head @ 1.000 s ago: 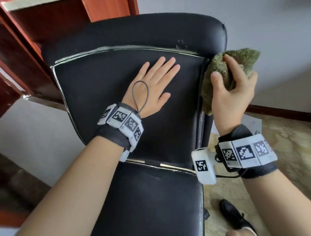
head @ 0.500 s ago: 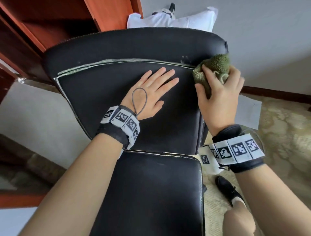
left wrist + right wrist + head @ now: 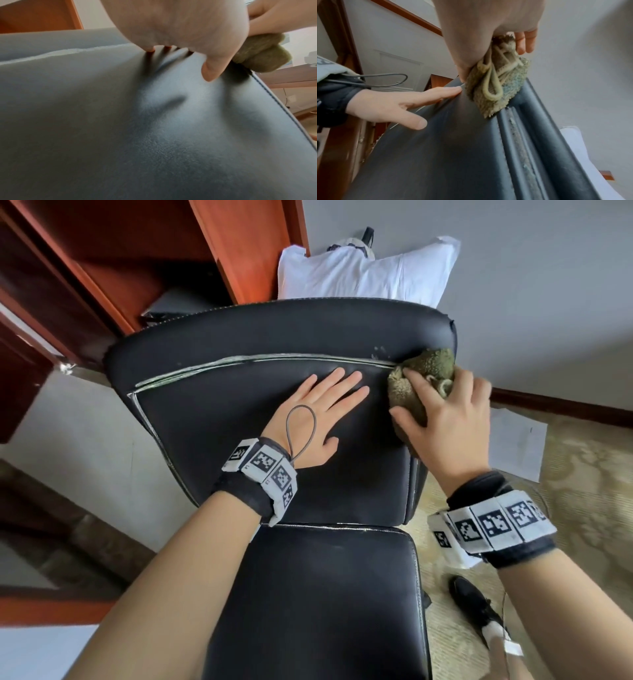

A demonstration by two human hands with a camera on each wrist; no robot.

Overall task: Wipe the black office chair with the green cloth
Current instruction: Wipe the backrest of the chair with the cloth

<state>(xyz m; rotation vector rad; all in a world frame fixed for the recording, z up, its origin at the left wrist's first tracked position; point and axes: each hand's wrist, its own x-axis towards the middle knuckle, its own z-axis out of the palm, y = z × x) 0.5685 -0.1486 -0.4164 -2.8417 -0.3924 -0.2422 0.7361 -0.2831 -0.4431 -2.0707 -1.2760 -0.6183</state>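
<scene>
Head view: cloth pressed to the chair's upper right corner

Head view, looking down: a black office chair [image 3: 274, 440] faces the person, backrest above, seat cushion below. Their left hand [image 3: 317, 419] lies flat on the middle of the backrest, fingers straight and slightly spread, holding nothing. Their right hand [image 3: 448, 422] grips a bunched green cloth [image 3: 421, 378], fingers and thumb curled over it, pressing it to the backrest's upper right corner, just below the padded top roll. Both wrists wear black bands with white square-patterned markers. Behind the chair a white pillow [image 3: 363, 275] leans against a grey wall, with reddish wooden furniture [image 3: 137, 251] to the left. A sheet of paper [image 3: 517, 446] lies on the patterned carpet at right, and a black shoe [image 3: 476, 604] shows near the seat's lower right.

Left wrist view: the left palm [image 3: 180, 24] presses onto the dark leather, its fingertips touching the surface and the thumb [image 3: 214, 67] pointing down. Just beyond the thumb sits the cloth [image 3: 262, 56], at the stitched side edge of the backrest [image 3: 137, 128].

Right wrist view: the cloth [image 3: 498, 83] hangs crumpled from the right hand [image 3: 488, 27], one fingertip [image 3: 526, 42] curling round it, its lower corner touching the worn, flaking seam of the chair [image 3: 453, 155]. The left hand [image 3: 399, 105] rests open alongside, its fingertips just beside the cloth.
</scene>
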